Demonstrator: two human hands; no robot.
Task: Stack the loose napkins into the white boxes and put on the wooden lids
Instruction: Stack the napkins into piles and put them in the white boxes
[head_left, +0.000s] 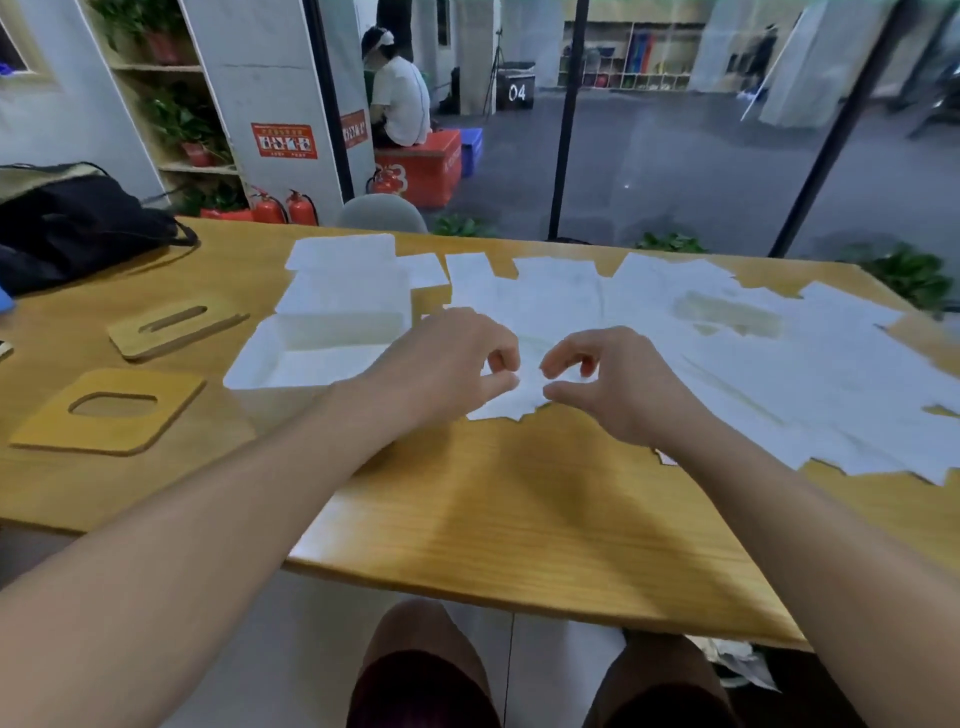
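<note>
Loose white napkins (727, 364) lie spread over the right half of the wooden table (519, 509). Two white boxes stand left of them, a near one (260, 371) and a far one (343, 296), with another white piece (340, 252) behind. Two wooden lids lie at the left: a square one with a rounded hole (111, 410) and one with a slot (171, 325). My left hand (457, 364) and my right hand (608, 379) hover close together over the near edge of a napkin (514, 402), fingers curled, thumb and forefinger near the paper. Whether they pinch it is unclear.
A black bag (72, 223) sits at the table's far left corner. A grey chair back (382, 212) shows behind the table. Red fire extinguishers (283, 208) stand by a pillar. A person in white (397, 98) sits on a red box in the background.
</note>
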